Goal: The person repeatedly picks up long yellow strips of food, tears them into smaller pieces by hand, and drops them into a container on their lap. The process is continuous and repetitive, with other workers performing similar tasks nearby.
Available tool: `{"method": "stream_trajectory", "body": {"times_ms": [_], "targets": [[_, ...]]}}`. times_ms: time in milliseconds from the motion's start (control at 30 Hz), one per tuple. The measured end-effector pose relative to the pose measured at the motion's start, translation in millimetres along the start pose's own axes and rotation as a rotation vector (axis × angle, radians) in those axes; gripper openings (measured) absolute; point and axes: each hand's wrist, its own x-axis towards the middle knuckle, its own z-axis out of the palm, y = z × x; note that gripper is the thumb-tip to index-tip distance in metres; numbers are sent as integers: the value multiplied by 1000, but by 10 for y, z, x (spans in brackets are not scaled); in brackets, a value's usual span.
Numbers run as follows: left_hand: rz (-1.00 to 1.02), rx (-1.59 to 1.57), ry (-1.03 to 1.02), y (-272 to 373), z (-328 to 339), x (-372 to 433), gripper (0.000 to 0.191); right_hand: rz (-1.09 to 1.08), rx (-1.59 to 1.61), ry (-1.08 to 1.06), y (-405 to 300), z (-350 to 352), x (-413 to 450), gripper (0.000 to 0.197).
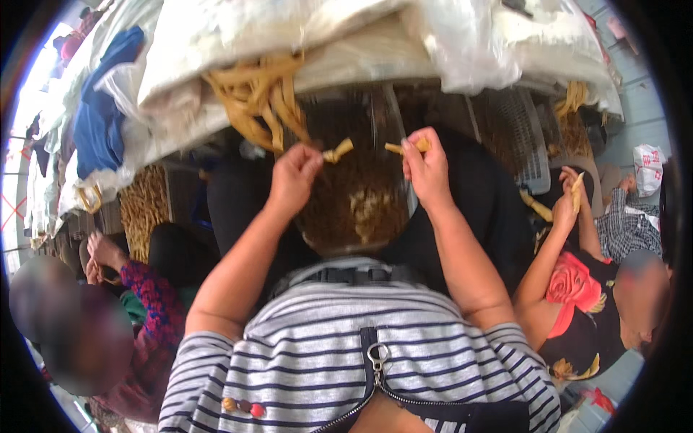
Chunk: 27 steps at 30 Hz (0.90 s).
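Note:
My left hand [295, 176] pinches a yellowish-brown strip, and its knotted end [339, 151] sticks out past the fingertips. Across a small gap, my right hand [430, 168] grips a short yellowish piece [394, 147], one end pointing left and another part showing by the thumb. Just above my left hand, a bunch of long, limp strips [260, 97] hangs over the table edge. Below both hands, between my knees, stands a container [338, 246] with pale knotted pieces [373, 211] in it. What the strips are made of cannot be told.
Whitish sheeting [368, 48] covers the table ahead, with blue cloth [105, 103] at its left. A plastic crate [528, 140] stands to the right. Brown pieces fill a container [143, 208] at left. Co-workers sit close on both sides; the right one's hand [566, 208] holds a strip.

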Motion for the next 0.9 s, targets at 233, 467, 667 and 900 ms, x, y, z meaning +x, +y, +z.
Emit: {"method": "stream_trajectory", "body": {"times_ms": [233,467,667,900], "targets": [[581,264,-316,1252,280,-473,17,-454,-502,-431,-355,115,-746,47],[-625,-858,-838,242,-74,-385,36,-781,-555,-420,-892,386,-1020,41],[-444,-1042,-820,413,-3,-422,35,-907,-550,-342,-881,454,-946,37],[-298,-707,-436,656,81,-441,20,-1007,-642,-267,-971,386,-787,31]]}}
